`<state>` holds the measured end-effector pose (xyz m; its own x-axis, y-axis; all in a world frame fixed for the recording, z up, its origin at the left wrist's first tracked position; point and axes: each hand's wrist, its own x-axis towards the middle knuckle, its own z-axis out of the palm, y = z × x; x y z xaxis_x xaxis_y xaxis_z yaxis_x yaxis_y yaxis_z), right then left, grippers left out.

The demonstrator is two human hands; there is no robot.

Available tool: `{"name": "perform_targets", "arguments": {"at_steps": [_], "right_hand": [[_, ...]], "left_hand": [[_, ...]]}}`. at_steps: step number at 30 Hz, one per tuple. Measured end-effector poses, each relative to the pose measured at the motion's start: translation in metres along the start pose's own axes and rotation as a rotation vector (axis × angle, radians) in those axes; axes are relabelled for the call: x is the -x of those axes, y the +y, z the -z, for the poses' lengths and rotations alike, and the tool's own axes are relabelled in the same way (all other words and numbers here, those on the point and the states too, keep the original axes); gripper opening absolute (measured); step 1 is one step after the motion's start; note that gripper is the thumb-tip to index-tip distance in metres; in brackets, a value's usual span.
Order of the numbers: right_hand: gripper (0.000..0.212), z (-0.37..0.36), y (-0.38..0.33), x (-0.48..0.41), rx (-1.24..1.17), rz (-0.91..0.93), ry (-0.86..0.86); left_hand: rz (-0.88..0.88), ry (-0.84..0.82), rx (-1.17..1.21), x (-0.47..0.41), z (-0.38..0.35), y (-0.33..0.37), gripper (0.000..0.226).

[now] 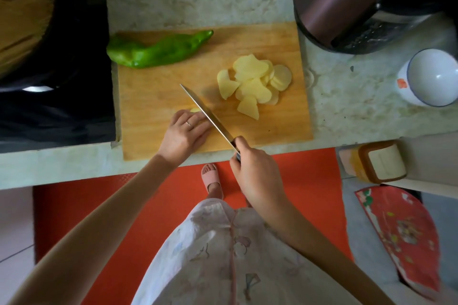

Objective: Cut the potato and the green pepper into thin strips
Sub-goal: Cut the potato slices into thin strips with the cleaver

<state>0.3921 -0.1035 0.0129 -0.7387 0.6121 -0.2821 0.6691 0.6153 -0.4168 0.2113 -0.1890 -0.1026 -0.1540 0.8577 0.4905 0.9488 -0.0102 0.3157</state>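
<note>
A wooden cutting board lies on the stone counter. A whole green pepper rests at its far left corner. Several pale potato slices are heaped at the board's right middle. My left hand curls over a small remaining potato piece, which is mostly hidden beneath my fingers. My right hand grips the handle of a knife at the board's near edge. The blade runs diagonally up-left, right against my left fingers.
A black stove with a wooden-lidded pot sits left of the board. A dark rice cooker stands at the back right, a white bowl beside it. The counter edge runs just below the board, with a red floor mat beneath.
</note>
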Motion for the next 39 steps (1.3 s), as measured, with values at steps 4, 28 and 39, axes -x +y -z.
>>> {"name": "perform_targets", "arguments": {"at_steps": [4, 28, 39], "right_hand": [[0.023, -0.002, -0.001, 0.001, -0.024, -0.026, -0.019], [0.023, -0.008, -0.008, -0.012, -0.061, -0.065, -0.08], [0.03, -0.006, -0.015, -0.005, -0.004, 0.023, -0.017]], "left_hand": [[0.012, 0.005, 0.015, -0.002, 0.0, 0.0, 0.019], [0.064, 0.002, 0.083, -0.001, 0.004, 0.003, 0.013], [0.078, -0.011, 0.075, -0.006, 0.013, 0.01, 0.023]]}}
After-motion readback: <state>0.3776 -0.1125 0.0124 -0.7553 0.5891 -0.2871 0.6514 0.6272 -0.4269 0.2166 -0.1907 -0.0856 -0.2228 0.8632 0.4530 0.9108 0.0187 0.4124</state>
